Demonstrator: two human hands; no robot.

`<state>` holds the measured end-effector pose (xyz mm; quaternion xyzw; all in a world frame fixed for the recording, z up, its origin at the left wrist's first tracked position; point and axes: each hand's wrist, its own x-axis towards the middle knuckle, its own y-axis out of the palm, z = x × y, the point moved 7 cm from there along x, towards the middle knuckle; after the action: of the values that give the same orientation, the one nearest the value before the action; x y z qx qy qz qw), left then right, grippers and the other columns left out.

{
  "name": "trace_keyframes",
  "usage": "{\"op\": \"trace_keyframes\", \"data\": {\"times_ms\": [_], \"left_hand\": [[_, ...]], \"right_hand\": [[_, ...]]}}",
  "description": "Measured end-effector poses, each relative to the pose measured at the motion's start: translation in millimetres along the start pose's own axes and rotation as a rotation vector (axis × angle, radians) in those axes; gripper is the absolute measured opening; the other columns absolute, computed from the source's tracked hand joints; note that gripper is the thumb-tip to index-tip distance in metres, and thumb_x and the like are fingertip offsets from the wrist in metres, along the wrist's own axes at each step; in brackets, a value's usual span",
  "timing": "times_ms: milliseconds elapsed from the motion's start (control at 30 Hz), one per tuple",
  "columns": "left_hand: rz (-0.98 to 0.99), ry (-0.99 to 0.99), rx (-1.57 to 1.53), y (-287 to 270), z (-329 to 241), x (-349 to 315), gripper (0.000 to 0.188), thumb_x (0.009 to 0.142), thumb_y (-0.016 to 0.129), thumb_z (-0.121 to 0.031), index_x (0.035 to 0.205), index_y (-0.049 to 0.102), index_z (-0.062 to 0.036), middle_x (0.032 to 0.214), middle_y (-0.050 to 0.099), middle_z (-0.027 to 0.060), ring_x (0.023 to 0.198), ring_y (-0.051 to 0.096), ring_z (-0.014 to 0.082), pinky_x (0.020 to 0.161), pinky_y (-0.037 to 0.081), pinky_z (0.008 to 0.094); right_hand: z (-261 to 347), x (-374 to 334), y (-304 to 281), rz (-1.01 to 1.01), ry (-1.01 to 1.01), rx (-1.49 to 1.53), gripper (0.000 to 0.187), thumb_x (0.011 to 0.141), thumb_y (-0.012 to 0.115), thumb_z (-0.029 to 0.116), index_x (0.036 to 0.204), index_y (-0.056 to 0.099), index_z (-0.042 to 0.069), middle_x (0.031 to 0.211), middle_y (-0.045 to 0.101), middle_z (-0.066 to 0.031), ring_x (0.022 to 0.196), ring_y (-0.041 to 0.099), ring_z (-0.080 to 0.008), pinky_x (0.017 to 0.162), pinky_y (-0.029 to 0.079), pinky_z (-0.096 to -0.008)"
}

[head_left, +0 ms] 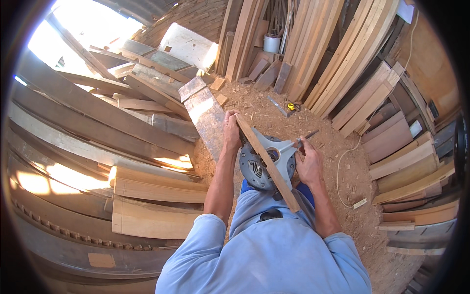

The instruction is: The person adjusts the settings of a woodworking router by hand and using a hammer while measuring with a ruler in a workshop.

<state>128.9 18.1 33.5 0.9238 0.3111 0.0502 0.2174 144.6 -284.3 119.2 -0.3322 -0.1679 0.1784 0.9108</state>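
A floor (338, 139) strewn with sawdust and shavings runs through a workshop crowded with timber. The wooden strip (268, 161) lies slantwise over the round grey tool (253, 169) at the person's lap, its far end beyond the tool to the left and its near end short of the tool to the right. Whether strip and tool touch cannot be told.

The step in hand seems to be steadying the strip against or just above the tool; the next move would call for keeping both firm while their alignment is checked. The strip looks straight, slim and brown, with squared edges.

The left grip (231, 131) is closed around the strip's far end. The right grip (308, 160) curls at the tool's right side, near a thin dark rod (311, 134); which part it grasps is unclear.

Left of the tool are stacked planks (161, 188); beyond it, a yellow tape measure (292, 107) and a metal square (279, 106); to its right, a pale cord (339, 176).
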Motion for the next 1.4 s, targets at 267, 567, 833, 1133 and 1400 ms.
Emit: {"op": "trace_keyframes", "data": {"times_ms": [267,567,833,1133,1400], "left_hand": [[0.115,0.013,0.164,-23,-12,-5,0.022,0.103,0.045,-0.026,0.113,0.058,-0.0122,0.087,0.059,0.0053,0.079,0.059,0.0154,0.074,0.051,0.0335],[0.295,0.367,1.186,0,-105,-49,0.056,0.101,0.044,-0.052,0.131,0.058,-0.0061,0.120,0.060,0.0177,0.124,0.052,0.0319,0.113,0.032,0.0436],[0.205,0.216,0.575,-23,-45,-18,0.049,0.105,0.036,-0.044,0.106,0.064,-0.0037,0.124,0.056,0.0127,0.118,0.051,0.0219,0.106,0.037,0.0366],[0.365,0.144,1.179,36,-77,-92,0.051,0.105,0.043,-0.032,0.142,0.045,0.0026,0.142,0.048,0.0346,0.136,0.044,0.0475,0.114,0.035,0.0491],[0.262,-0.023,1.352,43,-109,-84,0.030,0.099,0.046,-0.020,0.120,0.058,-0.0014,0.113,0.065,0.0331,0.112,0.060,0.0489,0.095,0.046,0.0547]], "right_hand": [[17,8,-15,0.130,-0.057,-0.156,0.056,0.081,0.075,0.018,0.133,0.061,0.001,0.112,0.064,-0.0223,0.110,0.060,-0.0374,0.098,0.046,-0.0460],[15,9,-6,0.188,-0.048,-0.189,0.055,0.083,0.074,0.023,0.131,0.060,0.000,0.111,0.063,-0.0224,0.109,0.060,-0.0392,0.098,0.046,-0.0464],[15,8,2,0.162,-0.129,-0.185,0.055,0.085,0.071,0.023,0.131,0.058,-0.005,0.115,0.066,-0.0266,0.110,0.062,-0.0423,0.097,0.048,-0.0490],[11,10,-7,0.124,-0.017,-0.166,0.046,0.082,0.072,0.024,0.119,0.063,-0.002,0.098,0.070,-0.0231,0.094,0.065,-0.0430,0.086,0.051,-0.0505],[67,10,-15,0.188,-0.196,-0.445,0.040,0.076,0.077,0.035,0.099,0.070,0.004,0.092,0.067,-0.0142,0.106,0.064,-0.0347,0.091,0.048,-0.0478]]}}
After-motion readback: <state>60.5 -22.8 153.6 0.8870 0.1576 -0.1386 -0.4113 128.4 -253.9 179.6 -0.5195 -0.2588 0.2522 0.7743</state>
